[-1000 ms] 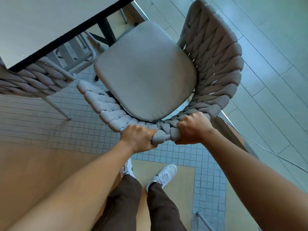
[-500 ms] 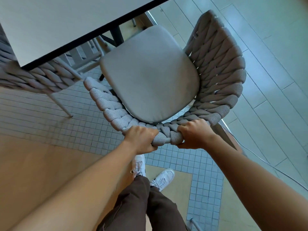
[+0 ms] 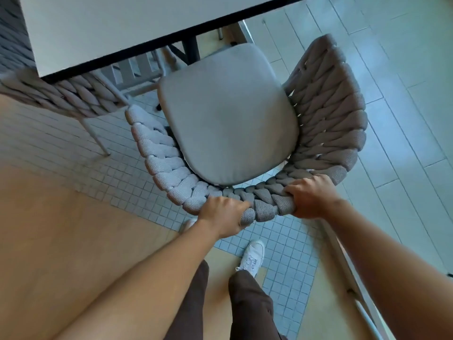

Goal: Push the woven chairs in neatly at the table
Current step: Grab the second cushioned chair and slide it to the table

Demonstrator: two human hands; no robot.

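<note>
Grey braided chair (image 3: 326, 114) with a pale grey cushion (image 3: 228, 114); white table (image 3: 117, 28) edged black; brown trousers (image 3: 252, 305); white shoe (image 3: 252, 256).

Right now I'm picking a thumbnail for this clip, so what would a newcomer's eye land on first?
The woven chair with its pale grey seat cushion fills the middle. The left hand and right hand grip the top of its braided backrest near the bottom centre. The table juts in at the top left, with a second woven chair tucked partly under it.
</note>
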